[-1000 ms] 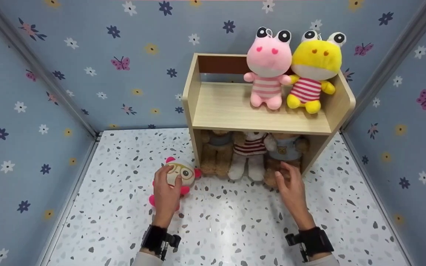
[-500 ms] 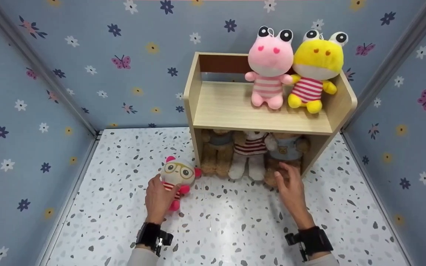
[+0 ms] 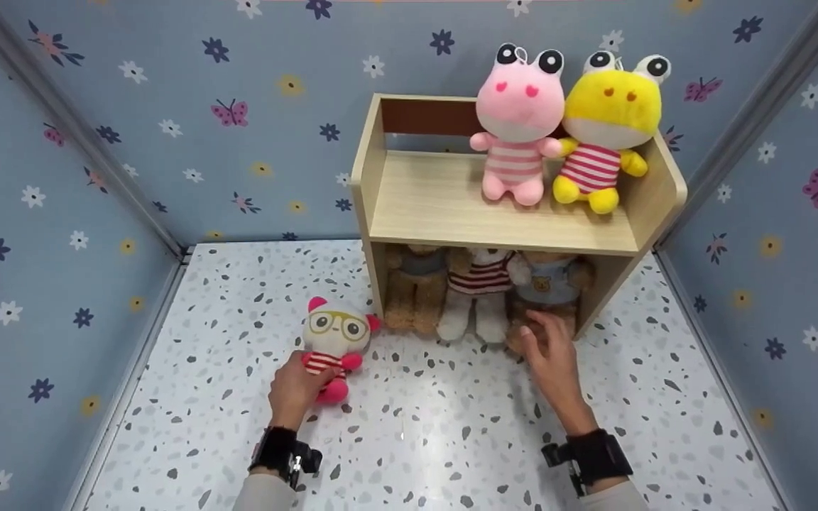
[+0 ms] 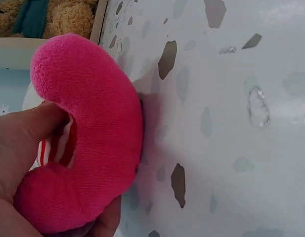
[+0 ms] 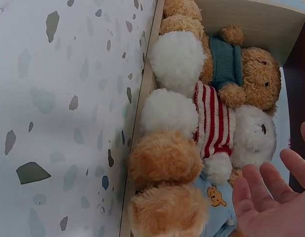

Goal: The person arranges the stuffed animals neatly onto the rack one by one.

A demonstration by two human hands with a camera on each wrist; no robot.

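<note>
My left hand grips a plush panda with pink ears, yellow glasses and a red-striped body, low over the speckled surface. In the left wrist view the panda's pink legs face the camera, and my thumb presses on its striped belly. My right hand holds nothing; its fingers are loosely bent in front of a brown teddy bear in a light blue top. Beside that bear sit a white bear in a striped sweater and a brown bear in a teal top.
A two-level wooden shelf stands against the flowered back wall. On its upper board sit a pink plush frog and a yellow plush frog, toward the right. Flowered side panels flank the speckled surface.
My left hand slides from the panda's face down to its body and grips it; the panda shifts slightly to the left. My right hand stays almost where it was.
</note>
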